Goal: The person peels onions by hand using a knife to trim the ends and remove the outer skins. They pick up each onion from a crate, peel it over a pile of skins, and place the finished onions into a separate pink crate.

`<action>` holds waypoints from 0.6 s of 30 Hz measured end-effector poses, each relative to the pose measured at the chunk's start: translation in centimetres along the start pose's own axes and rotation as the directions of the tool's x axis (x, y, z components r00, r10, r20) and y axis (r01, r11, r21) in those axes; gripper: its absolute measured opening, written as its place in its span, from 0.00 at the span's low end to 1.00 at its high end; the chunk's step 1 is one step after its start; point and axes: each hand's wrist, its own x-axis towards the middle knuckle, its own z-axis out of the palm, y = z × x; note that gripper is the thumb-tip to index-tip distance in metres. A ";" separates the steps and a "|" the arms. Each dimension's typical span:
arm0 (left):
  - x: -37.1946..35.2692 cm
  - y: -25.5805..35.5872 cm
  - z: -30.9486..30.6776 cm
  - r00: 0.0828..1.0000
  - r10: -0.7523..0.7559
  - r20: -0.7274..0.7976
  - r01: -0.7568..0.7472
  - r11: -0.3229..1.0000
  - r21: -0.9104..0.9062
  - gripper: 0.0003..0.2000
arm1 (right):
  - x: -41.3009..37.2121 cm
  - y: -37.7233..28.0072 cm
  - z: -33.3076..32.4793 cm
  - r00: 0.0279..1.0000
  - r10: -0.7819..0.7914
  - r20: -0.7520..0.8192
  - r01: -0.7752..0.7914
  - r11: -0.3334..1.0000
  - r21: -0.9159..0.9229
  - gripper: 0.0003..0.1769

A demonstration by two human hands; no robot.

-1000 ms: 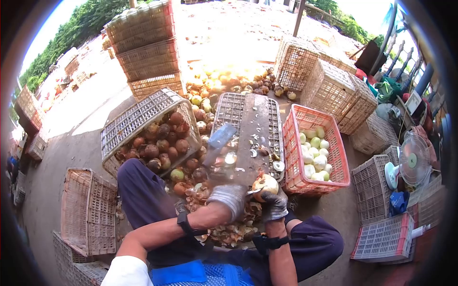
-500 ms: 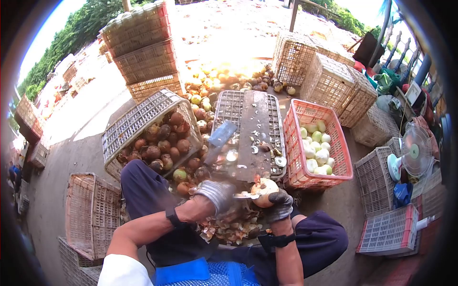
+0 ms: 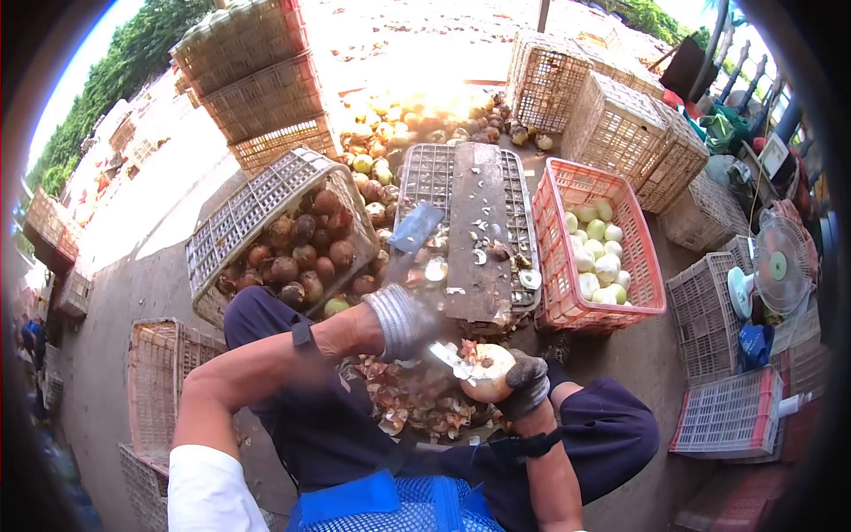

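Gloved in dark grey, my right hand (image 3: 525, 383) grips a half-peeled onion (image 3: 489, 372), its pale flesh bare and some reddish skin hanging at its top left. My left hand (image 3: 401, 321), in a light grey glove, is closed just left of the onion and blurred. A small pale blade or peel (image 3: 450, 356) shows between that hand and the onion; which it is, I cannot tell. Loose peels (image 3: 417, 399) lie below both hands. Beyond them, a wooden board (image 3: 479, 230) rests on an upturned crate, with a cleaver (image 3: 417, 227) at its left side.
A tilted crate (image 3: 257, 213) of unpeeled onions (image 3: 301, 257) stands at left. At right, a red crate (image 3: 603, 310) holds peeled onions (image 3: 596, 257). Stacked crates (image 3: 266, 97) rise at the back left, more (image 3: 620, 133) at the back right. A fan (image 3: 778, 264) is at far right.
The view has shifted slightly. My left hand has moved up relative to the onion, and more pale peel or blade shows at the onion's left. My right hand still grips the onion.
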 end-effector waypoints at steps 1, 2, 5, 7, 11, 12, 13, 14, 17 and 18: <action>0.0 -0.1 0.1 1.000 0.025 -0.014 -0.025 0.999 -0.028 0.09 | -0.6 -0.5 0.8 0.998 0.014 0.058 -0.009 0.996 -0.087 0.30; 0.2 -0.2 0.1 0.998 0.053 -0.029 -0.054 0.997 -0.056 0.09 | -1.2 -1.0 1.7 0.993 0.028 0.116 -0.007 0.985 -0.173 0.29; 1.1 0.1 0.5 0.990 0.028 0.139 -0.011 0.993 -0.122 0.08 | -1.8 0.9 -0.6 1.000 0.009 0.015 -0.008 0.998 -0.066 0.26; 0.6 0.5 2.2 0.989 -0.027 0.148 0.071 0.950 -0.304 0.07 | -2.6 -1.0 0.7 0.997 0.013 0.078 -0.027 0.983 0.184 0.28; -0.3 0.7 4.3 0.887 0.035 0.461 0.342 0.623 -0.703 0.12 | -2.9 -3.7 4.3 0.993 -0.098 0.060 0.114 0.903 -0.413 0.35; -1.4 0.1 5.8 0.936 0.097 0.337 0.234 0.542 -0.807 0.13 | -2.8 -3.8 4.5 0.995 -0.087 0.047 0.099 0.910 -0.403 0.38; -1.6 0.2 5.8 0.955 0.059 0.289 0.221 0.506 -0.834 0.13 | -2.4 -3.7 4.0 0.999 0.001 0.045 -0.001 1.000 -0.011 0.40; -1.9 0.4 5.8 0.971 0.021 0.240 0.202 0.472 -0.858 0.12 | -2.2 -3.7 3.7 0.993 0.085 0.079 -0.108 0.918 0.382 0.42; -2.3 1.7 3.3 0.884 -0.324 0.338 0.442 0.336 -0.832 0.15 | -2.4 -4.7 4.8 0.993 0.106 0.050 -0.117 0.928 0.353 0.43; -1.4 3.3 0.5 0.795 -0.479 0.372 0.491 0.146 -0.859 0.23 | -2.2 -4.7 5.1 0.992 0.110 0.058 -0.123 0.926 0.357 0.43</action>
